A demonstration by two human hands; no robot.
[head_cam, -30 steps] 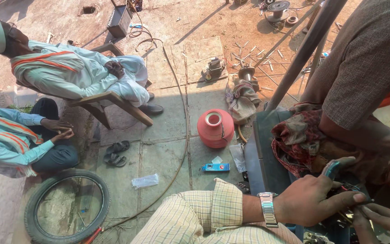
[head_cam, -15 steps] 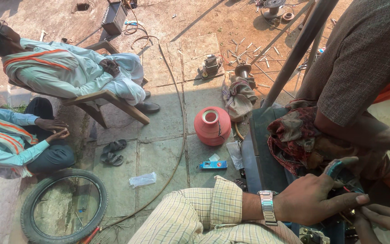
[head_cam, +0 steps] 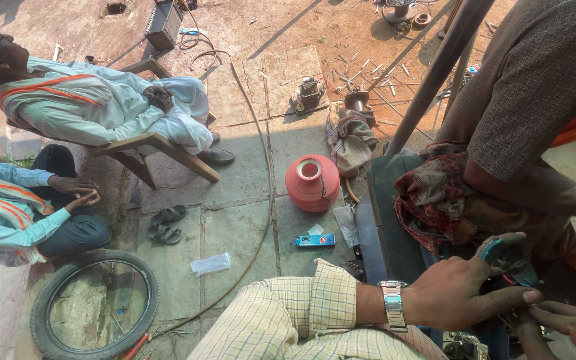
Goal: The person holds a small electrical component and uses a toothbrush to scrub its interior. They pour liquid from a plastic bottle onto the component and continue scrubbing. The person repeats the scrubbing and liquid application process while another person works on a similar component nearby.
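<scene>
Gripping dark part (head_cam: 511, 270), left hand (head_cam: 458, 300) above

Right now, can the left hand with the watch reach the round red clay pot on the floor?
Probably not: the left hand grips a dark part up on the bench, while the red clay pot stands apart on the floor below.

floor (head_cam: 235, 227): stone slabs | red pot (head_cam: 312, 183) | sandals (head_cam: 164, 225) | tyre (head_cam: 95, 305)
</scene>
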